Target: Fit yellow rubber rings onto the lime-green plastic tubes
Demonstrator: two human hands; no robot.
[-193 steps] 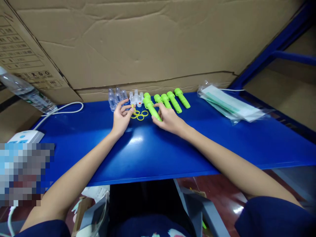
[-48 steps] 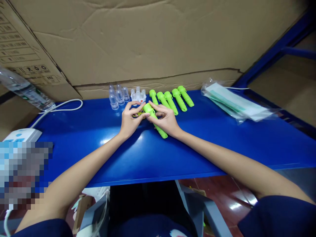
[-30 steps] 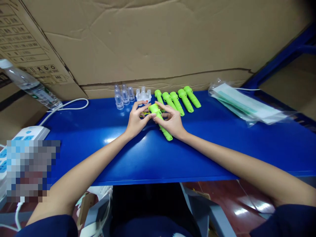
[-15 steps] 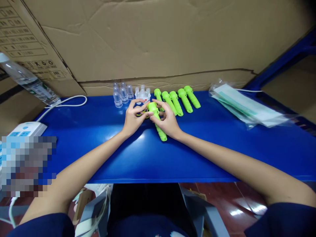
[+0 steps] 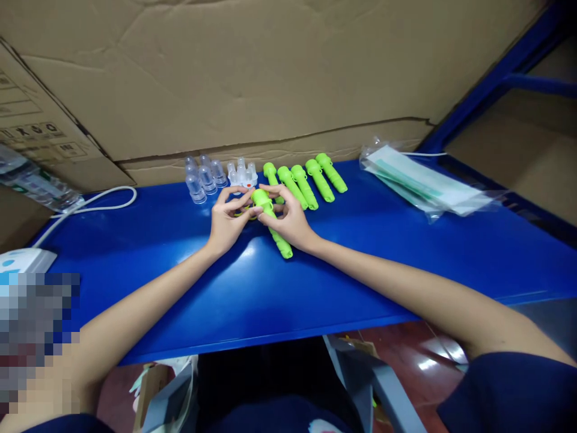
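My right hand (image 5: pixel 288 221) grips a lime-green plastic tube (image 5: pixel 274 231) by its wide head, the tail pointing toward me over the blue table (image 5: pixel 360 252). The fingers of my left hand (image 5: pixel 228 218) pinch at that head, where a small yellow ring shows between the fingertips. Several more green tubes (image 5: pixel 306 179) lie in a row just behind my hands. Left of them stand clear plastic caps (image 5: pixel 202 175) and a cluster of small white pieces (image 5: pixel 242 173).
A cardboard wall (image 5: pixel 270 78) closes the back of the table. Clear bags with white sheets (image 5: pixel 419 186) lie at the right. A white cable (image 5: pixel 99 201), a power strip (image 5: pixel 22 260) and a water bottle (image 5: pixel 31 180) are at the left. A blue frame rail (image 5: pixel 487 72) runs at the right.
Since 6.4 s ago my right hand lifted one green tube from the row and my left brought a yellow ring to its head. Over the last second only the camera shifted.
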